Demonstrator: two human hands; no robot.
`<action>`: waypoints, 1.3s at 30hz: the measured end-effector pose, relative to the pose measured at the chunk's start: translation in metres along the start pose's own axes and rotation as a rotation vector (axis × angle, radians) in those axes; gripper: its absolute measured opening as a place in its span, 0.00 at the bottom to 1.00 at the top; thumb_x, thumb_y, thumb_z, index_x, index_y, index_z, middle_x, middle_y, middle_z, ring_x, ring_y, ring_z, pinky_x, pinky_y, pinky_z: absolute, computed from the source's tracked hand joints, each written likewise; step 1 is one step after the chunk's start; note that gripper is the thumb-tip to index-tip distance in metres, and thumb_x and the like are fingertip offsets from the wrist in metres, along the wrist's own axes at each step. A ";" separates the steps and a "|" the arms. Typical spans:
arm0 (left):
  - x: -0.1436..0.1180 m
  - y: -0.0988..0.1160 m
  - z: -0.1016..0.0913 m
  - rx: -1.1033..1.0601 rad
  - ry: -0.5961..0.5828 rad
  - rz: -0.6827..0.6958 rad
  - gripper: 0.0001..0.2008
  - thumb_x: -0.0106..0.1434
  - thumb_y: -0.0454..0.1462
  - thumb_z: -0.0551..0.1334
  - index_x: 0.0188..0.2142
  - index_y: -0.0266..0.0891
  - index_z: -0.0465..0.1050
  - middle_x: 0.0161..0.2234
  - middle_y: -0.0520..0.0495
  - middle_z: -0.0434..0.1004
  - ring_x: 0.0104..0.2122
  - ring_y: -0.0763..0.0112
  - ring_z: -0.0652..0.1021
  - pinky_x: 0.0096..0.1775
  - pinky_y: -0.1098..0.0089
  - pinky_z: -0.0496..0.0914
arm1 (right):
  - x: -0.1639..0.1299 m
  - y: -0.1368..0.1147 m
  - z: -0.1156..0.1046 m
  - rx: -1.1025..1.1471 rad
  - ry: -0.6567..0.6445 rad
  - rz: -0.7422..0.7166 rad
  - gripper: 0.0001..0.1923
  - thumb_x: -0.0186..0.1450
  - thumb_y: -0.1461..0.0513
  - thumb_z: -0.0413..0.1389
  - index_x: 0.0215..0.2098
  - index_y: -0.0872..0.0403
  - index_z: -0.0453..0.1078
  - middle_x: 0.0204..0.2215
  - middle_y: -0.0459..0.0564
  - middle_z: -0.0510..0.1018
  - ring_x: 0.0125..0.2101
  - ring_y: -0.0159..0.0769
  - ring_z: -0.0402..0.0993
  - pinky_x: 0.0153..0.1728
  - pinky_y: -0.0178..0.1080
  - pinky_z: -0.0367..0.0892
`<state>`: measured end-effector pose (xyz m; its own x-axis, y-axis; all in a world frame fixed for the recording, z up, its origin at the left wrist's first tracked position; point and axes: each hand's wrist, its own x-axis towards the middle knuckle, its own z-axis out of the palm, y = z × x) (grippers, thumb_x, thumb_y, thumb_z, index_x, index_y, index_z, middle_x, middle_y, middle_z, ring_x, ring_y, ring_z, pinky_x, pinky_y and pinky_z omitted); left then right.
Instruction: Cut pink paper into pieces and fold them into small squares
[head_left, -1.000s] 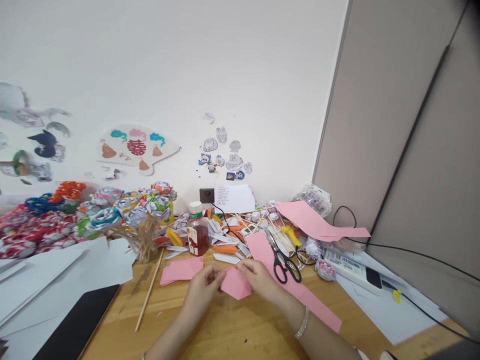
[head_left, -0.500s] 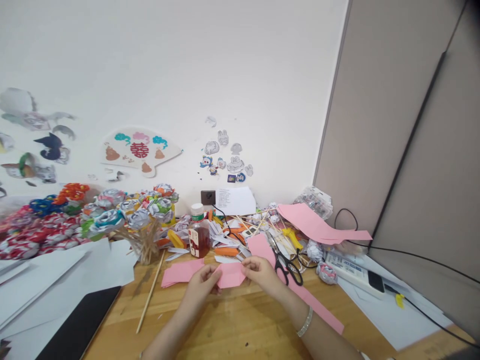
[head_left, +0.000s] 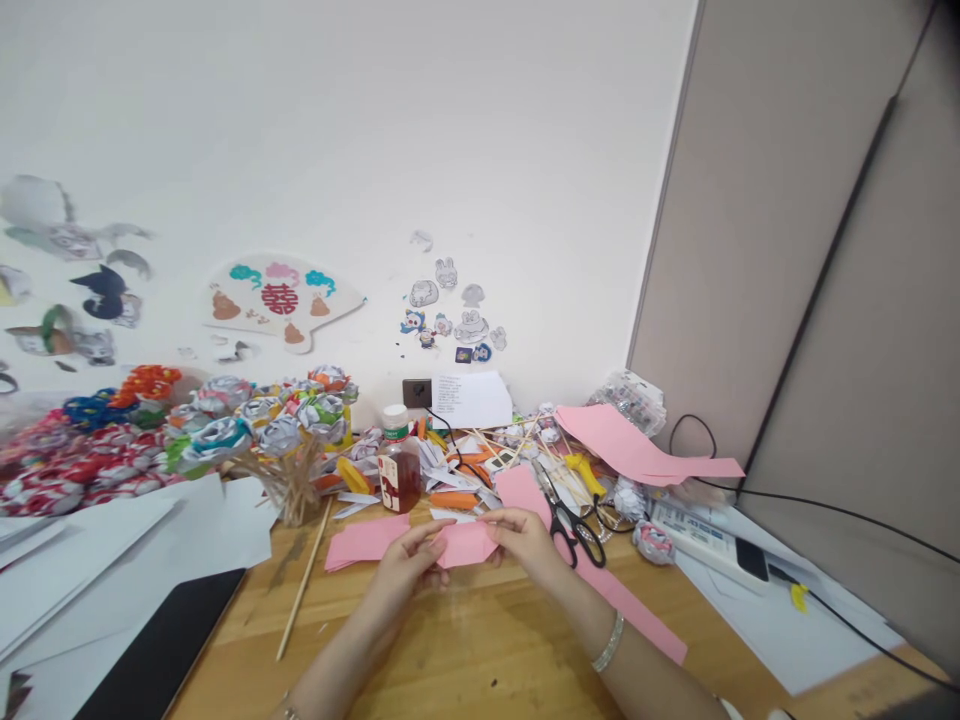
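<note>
Both of my hands hold a small folded pink paper piece (head_left: 466, 545) just above the wooden table (head_left: 465, 650). My left hand (head_left: 409, 565) pinches its left end and my right hand (head_left: 529, 540) pinches its right end; a bracelet sits on the right wrist. A flat pink sheet (head_left: 360, 540) lies just left of my left hand. A long pink strip (head_left: 600, 580) runs under my right forearm. Black scissors (head_left: 570, 525) lie right beside my right hand.
A brown bottle (head_left: 397, 475) stands behind the hands amid paper scraps and wooden sticks. Paper flowers on sticks (head_left: 277, 435) and white sheets (head_left: 112, 560) fill the left. A loose stick (head_left: 304, 585) lies on the wood. Pink sheets (head_left: 637, 450), a calculator (head_left: 712, 545) and cables sit right.
The pink piece has been refolded and lifted slightly away from me; both hands shifted a little farther from my body while keeping hold of it.
</note>
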<state>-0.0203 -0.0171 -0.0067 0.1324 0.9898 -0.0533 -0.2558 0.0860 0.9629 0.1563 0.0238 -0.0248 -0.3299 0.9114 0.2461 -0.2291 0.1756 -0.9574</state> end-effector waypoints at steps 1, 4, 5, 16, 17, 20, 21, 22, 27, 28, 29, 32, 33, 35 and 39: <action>-0.001 0.001 0.001 -0.012 0.004 -0.002 0.24 0.44 0.42 0.67 0.40 0.35 0.68 0.19 0.54 0.72 0.15 0.78 0.70 0.21 0.74 0.66 | 0.000 0.000 0.000 0.003 -0.010 -0.017 0.15 0.50 0.57 0.60 0.34 0.58 0.73 0.16 0.45 0.74 0.15 0.29 0.68 0.18 0.32 0.64; -0.004 0.004 0.003 -0.027 0.016 0.004 0.23 0.45 0.41 0.67 0.40 0.35 0.69 0.18 0.54 0.72 0.15 0.78 0.70 0.21 0.75 0.66 | -0.001 -0.001 -0.001 0.000 -0.026 -0.048 0.14 0.51 0.58 0.59 0.33 0.57 0.73 0.18 0.45 0.75 0.16 0.29 0.69 0.18 0.32 0.64; -0.005 0.005 0.003 -0.029 0.016 0.000 0.22 0.45 0.41 0.66 0.40 0.35 0.70 0.17 0.54 0.72 0.15 0.77 0.71 0.21 0.75 0.66 | -0.001 -0.001 -0.002 0.003 -0.025 -0.050 0.13 0.51 0.58 0.60 0.33 0.57 0.73 0.18 0.45 0.75 0.17 0.29 0.69 0.19 0.32 0.65; -0.015 0.016 0.010 -0.109 0.020 0.093 0.10 0.46 0.38 0.65 0.30 0.36 0.74 0.20 0.53 0.73 0.17 0.77 0.71 0.22 0.74 0.66 | -0.003 -0.005 -0.002 -0.017 -0.058 -0.092 0.12 0.52 0.58 0.58 0.32 0.56 0.74 0.22 0.46 0.75 0.21 0.30 0.71 0.24 0.33 0.66; -0.014 0.015 0.010 -0.112 0.019 0.099 0.10 0.45 0.38 0.65 0.29 0.36 0.74 0.20 0.53 0.73 0.16 0.77 0.71 0.22 0.74 0.66 | -0.004 -0.005 -0.002 -0.029 -0.066 -0.095 0.12 0.53 0.58 0.58 0.32 0.56 0.74 0.23 0.46 0.76 0.21 0.30 0.71 0.24 0.34 0.66; -0.010 0.011 0.007 -0.105 -0.001 0.107 0.11 0.46 0.40 0.65 0.29 0.36 0.73 0.19 0.53 0.73 0.17 0.75 0.72 0.22 0.73 0.67 | -0.006 -0.008 -0.002 -0.082 -0.064 -0.107 0.10 0.53 0.58 0.57 0.31 0.55 0.74 0.23 0.47 0.76 0.22 0.30 0.70 0.25 0.34 0.66; -0.008 0.009 0.005 -0.092 -0.011 0.102 0.12 0.47 0.41 0.64 0.29 0.35 0.72 0.18 0.53 0.72 0.16 0.74 0.72 0.21 0.72 0.67 | -0.006 -0.009 -0.001 -0.107 -0.059 -0.112 0.10 0.54 0.58 0.57 0.31 0.55 0.74 0.23 0.47 0.76 0.22 0.30 0.70 0.25 0.33 0.66; -0.006 0.008 0.004 -0.071 -0.021 0.089 0.14 0.47 0.43 0.64 0.29 0.35 0.72 0.18 0.53 0.72 0.16 0.73 0.72 0.21 0.72 0.67 | -0.007 -0.010 -0.001 -0.135 -0.057 -0.118 0.10 0.54 0.59 0.57 0.31 0.55 0.74 0.23 0.47 0.76 0.22 0.30 0.70 0.25 0.33 0.66; 0.002 0.002 -0.001 0.072 -0.010 -0.005 0.15 0.47 0.45 0.64 0.30 0.37 0.70 0.19 0.55 0.71 0.17 0.74 0.72 0.21 0.72 0.68 | -0.011 -0.015 0.000 -0.277 -0.087 -0.150 0.09 0.56 0.61 0.54 0.32 0.54 0.74 0.28 0.49 0.76 0.26 0.32 0.71 0.27 0.34 0.66; 0.002 0.001 -0.002 0.083 -0.004 -0.006 0.15 0.47 0.44 0.64 0.31 0.37 0.70 0.20 0.56 0.71 0.17 0.75 0.72 0.22 0.72 0.69 | -0.012 -0.015 0.000 -0.302 -0.086 -0.157 0.09 0.56 0.61 0.53 0.32 0.54 0.74 0.28 0.49 0.77 0.27 0.32 0.71 0.28 0.34 0.66; 0.003 0.001 -0.002 0.091 -0.003 -0.009 0.15 0.46 0.44 0.64 0.32 0.38 0.70 0.21 0.56 0.71 0.17 0.75 0.72 0.22 0.72 0.69 | -0.012 -0.015 0.000 -0.322 -0.080 -0.161 0.09 0.57 0.61 0.53 0.32 0.54 0.74 0.29 0.49 0.77 0.28 0.33 0.71 0.29 0.34 0.65; 0.005 -0.001 -0.003 0.118 0.000 0.003 0.16 0.44 0.44 0.66 0.31 0.37 0.70 0.22 0.56 0.71 0.19 0.76 0.72 0.24 0.71 0.70 | -0.011 -0.014 0.000 -0.336 -0.060 -0.153 0.10 0.57 0.60 0.53 0.35 0.54 0.72 0.30 0.49 0.76 0.30 0.34 0.71 0.30 0.34 0.65; 0.005 -0.002 -0.004 0.130 0.001 0.017 0.16 0.43 0.44 0.66 0.30 0.37 0.70 0.23 0.55 0.71 0.19 0.76 0.72 0.24 0.71 0.70 | -0.011 -0.013 0.000 -0.331 -0.063 -0.140 0.11 0.57 0.60 0.53 0.36 0.55 0.71 0.29 0.49 0.75 0.29 0.33 0.71 0.29 0.34 0.65; 0.007 -0.003 -0.005 0.157 0.004 0.047 0.17 0.42 0.45 0.66 0.29 0.36 0.70 0.22 0.55 0.71 0.19 0.75 0.72 0.25 0.71 0.69 | -0.011 -0.011 0.001 -0.325 -0.074 -0.111 0.12 0.56 0.59 0.55 0.38 0.55 0.70 0.28 0.48 0.74 0.26 0.32 0.70 0.27 0.33 0.64; 0.010 -0.005 -0.007 0.216 0.015 0.092 0.18 0.41 0.46 0.66 0.28 0.36 0.70 0.21 0.55 0.70 0.19 0.75 0.71 0.25 0.71 0.69 | -0.010 -0.010 0.002 -0.338 -0.078 -0.078 0.14 0.56 0.55 0.55 0.34 0.57 0.70 0.24 0.47 0.73 0.23 0.30 0.69 0.25 0.33 0.63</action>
<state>-0.0245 -0.0070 -0.0139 0.1037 0.9940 0.0354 -0.0555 -0.0297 0.9980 0.1603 0.0120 -0.0174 -0.3957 0.8613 0.3186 0.0556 0.3687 -0.9279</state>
